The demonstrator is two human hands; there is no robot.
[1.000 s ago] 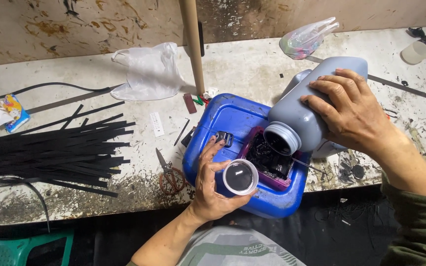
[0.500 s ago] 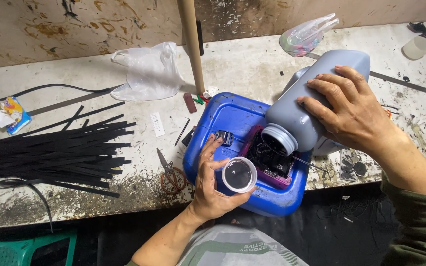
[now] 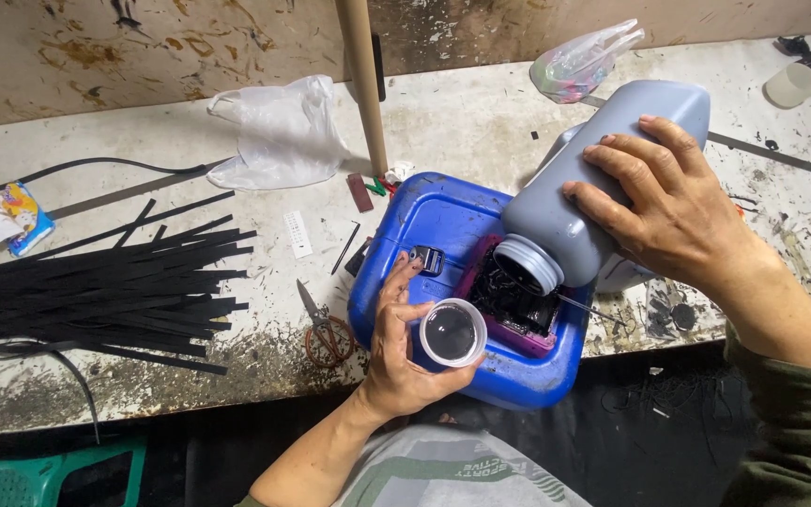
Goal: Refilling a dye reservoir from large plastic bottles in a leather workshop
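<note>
the right hand (image 3: 678, 211) grips a grey jug (image 3: 593, 178), tilted mouth-down over the blue canister (image 3: 443, 225) on the bench. the left hand (image 3: 401, 347) closes around a small clear cup (image 3: 452, 331) of dark liquid, just beside the spout. a sound pour probably wants the cup level, close under the mouth, the jug tipped slowly.

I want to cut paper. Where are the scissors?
In the head view, the scissors lie on the bench, between the black strips and the blue container, left of the left hand.
</note>
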